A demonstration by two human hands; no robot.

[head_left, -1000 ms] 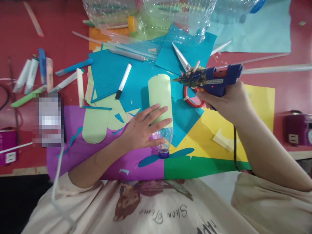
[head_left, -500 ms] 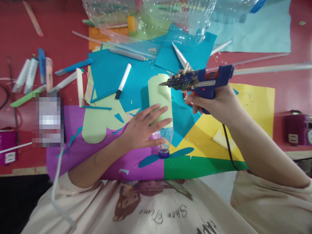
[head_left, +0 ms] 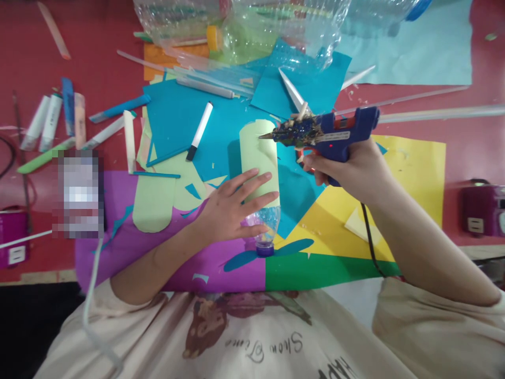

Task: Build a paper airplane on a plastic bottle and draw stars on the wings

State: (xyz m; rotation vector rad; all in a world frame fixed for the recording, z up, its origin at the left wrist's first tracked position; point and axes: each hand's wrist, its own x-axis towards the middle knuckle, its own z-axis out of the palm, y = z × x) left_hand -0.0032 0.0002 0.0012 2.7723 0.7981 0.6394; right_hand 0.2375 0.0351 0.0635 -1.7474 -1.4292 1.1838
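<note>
Head view: my left fingers [head_left: 258,203] lie spread on the paper-wrapped bottle [head_left: 256,152] at centre — likely steadying it. My right fingers [head_left: 330,165] grip the glue gun [head_left: 335,136] at two o'clock.

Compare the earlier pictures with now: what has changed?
The right hand carried the glue gun leftward; its nozzle went from beside the paper-wrapped bottle to over it, contact unclear. Nothing was grasped or released. The left hand stayed on the bottle.

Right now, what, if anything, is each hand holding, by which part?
The right hand holds the glue gun by its handle; the left hand lies spread across the bottle.
</note>
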